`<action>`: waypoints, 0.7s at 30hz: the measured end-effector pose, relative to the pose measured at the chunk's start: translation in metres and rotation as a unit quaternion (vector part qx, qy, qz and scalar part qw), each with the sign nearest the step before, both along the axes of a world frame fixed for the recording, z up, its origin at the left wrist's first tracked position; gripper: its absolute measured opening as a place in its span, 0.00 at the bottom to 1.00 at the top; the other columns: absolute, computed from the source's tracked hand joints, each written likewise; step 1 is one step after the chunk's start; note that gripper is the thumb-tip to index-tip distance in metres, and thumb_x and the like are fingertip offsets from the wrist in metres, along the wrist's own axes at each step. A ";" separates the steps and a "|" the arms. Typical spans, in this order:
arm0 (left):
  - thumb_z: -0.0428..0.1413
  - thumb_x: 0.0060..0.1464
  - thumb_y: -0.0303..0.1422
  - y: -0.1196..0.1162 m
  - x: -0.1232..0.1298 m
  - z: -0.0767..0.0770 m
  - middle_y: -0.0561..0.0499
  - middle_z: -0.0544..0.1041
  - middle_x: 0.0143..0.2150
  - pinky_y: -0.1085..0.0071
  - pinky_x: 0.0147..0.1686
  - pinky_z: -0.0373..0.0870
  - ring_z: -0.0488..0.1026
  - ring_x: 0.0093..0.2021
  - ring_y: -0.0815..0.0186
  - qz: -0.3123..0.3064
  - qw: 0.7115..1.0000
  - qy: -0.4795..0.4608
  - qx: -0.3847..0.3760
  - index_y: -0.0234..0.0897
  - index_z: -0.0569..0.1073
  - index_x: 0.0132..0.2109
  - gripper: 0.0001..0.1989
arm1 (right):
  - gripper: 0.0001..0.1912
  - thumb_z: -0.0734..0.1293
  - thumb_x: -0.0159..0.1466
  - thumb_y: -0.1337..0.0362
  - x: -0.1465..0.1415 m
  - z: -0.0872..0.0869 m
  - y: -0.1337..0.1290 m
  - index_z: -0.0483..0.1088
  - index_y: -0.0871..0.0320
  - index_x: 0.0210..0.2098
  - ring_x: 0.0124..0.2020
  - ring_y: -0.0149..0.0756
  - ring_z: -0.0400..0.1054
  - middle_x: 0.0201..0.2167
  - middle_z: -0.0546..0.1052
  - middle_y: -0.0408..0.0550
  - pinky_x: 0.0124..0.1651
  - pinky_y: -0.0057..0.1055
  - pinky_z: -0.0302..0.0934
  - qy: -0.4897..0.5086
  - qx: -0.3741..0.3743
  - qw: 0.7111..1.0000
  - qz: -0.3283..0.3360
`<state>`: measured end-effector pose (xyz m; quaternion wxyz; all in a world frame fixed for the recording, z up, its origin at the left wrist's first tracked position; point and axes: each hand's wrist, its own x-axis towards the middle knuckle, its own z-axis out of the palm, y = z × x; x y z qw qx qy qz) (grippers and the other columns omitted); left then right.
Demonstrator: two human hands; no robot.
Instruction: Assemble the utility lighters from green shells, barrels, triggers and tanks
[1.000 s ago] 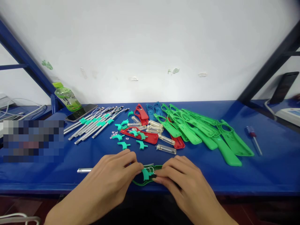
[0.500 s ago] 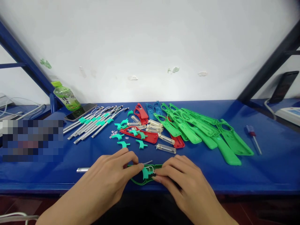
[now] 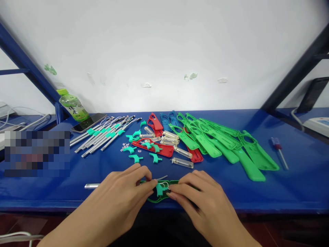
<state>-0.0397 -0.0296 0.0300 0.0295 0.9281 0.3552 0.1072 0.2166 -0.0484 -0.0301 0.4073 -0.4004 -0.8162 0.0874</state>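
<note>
Near the table's front edge, a green shell half (image 3: pixel 174 183) lies between my hands, holding a teal trigger piece (image 3: pixel 159 189) and thin white wires. My left hand (image 3: pixel 131 192) is closed over the shell's left part, thumb beside the teal piece. A silver tube (image 3: pixel 91 186) sticks out to the left from under it. My right hand (image 3: pixel 199 192) pinches at a small dark part by the wires on the shell's right side; its fingertips hide most of that part.
Silver tubes (image 3: pixel 95 145) and a phone (image 3: pixel 88 122) lie left, by a bottle (image 3: pixel 73 105). Teal pieces (image 3: pixel 135 158), clear cylinders (image 3: pixel 182 162), red shells (image 3: pixel 164 150), blue shells (image 3: pixel 172 120) and green shells (image 3: pixel 259 154) lie behind my hands. A screwdriver (image 3: pixel 279 152) is right.
My left fingers have shifted slightly over the shell, and its green loop shows a little less at the left. My right hand stays nearly in place, still pinching by the wires.
</note>
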 end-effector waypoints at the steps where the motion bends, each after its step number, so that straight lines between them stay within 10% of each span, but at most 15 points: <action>1: 0.55 0.68 0.17 0.000 0.000 0.000 0.54 0.79 0.48 0.64 0.34 0.62 0.76 0.40 0.62 0.000 1.000 -0.001 0.001 0.48 0.78 0.54 0.19 | 0.11 0.66 0.81 0.61 0.000 0.000 0.000 0.80 0.51 0.45 0.37 0.37 0.70 0.36 0.81 0.39 0.45 0.37 0.60 -0.004 0.006 1.000 -0.002; 13: 0.55 0.78 0.37 -0.007 0.003 0.002 0.53 0.81 0.49 0.63 0.36 0.68 0.80 0.41 0.61 0.018 0.999 -0.040 0.026 0.48 0.79 0.54 0.07 | 0.11 0.65 0.82 0.61 0.000 0.004 -0.002 0.80 0.55 0.49 0.37 0.38 0.70 0.38 0.81 0.43 0.45 0.38 0.59 -0.052 0.092 0.994 -0.012; 21: 0.47 0.82 0.39 -0.002 0.006 -0.002 0.51 0.81 0.46 0.62 0.31 0.67 0.80 0.38 0.60 0.008 0.998 -0.022 0.052 0.45 0.80 0.49 0.18 | 0.11 0.65 0.81 0.64 -0.001 0.005 -0.002 0.80 0.61 0.50 0.36 0.39 0.67 0.37 0.80 0.46 0.43 0.39 0.58 -0.080 0.130 0.988 0.001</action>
